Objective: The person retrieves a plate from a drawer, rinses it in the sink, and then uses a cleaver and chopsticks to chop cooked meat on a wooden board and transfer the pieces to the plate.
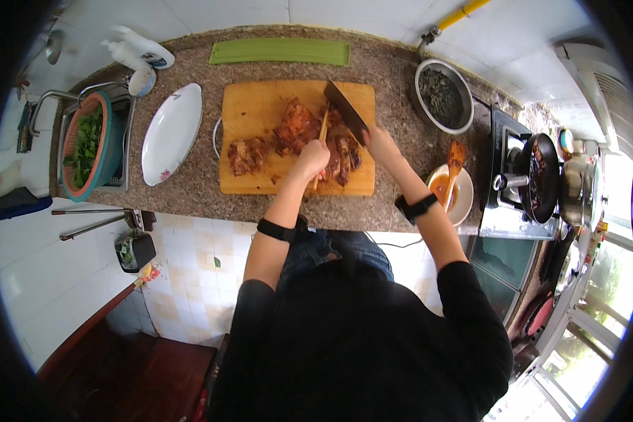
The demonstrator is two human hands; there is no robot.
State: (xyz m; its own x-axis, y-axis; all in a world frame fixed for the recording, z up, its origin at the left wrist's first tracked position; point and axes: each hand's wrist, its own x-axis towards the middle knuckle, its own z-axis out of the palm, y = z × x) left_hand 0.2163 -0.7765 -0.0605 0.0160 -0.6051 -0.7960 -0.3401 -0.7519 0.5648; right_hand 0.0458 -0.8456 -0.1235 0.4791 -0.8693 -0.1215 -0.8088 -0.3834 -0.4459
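My right hand [383, 144] grips the handle of a cleaver [348, 114]. Its dark blade slants up and to the left over the right side of a wooden cutting board [250, 103]. In my left hand [314, 157] is a pair of wooden chopsticks [324, 122], their tips near the blade among the meat. A large browned piece of cooked meat [295, 126] lies at the middle of the board. To its left sits a smaller chunk of meat [246, 155]. Cut strips of meat [342, 161] lie between my two hands; the blade partly hides meat behind it.
An oval white plate [172, 134] lies left of the board, beside a sink basket of leafy greens [88, 142]. On the right stand a metal bowl [467, 100], a sauce bowl [467, 198] with a wooden spatula [456, 158], and a frying pan [540, 176] on the stove.
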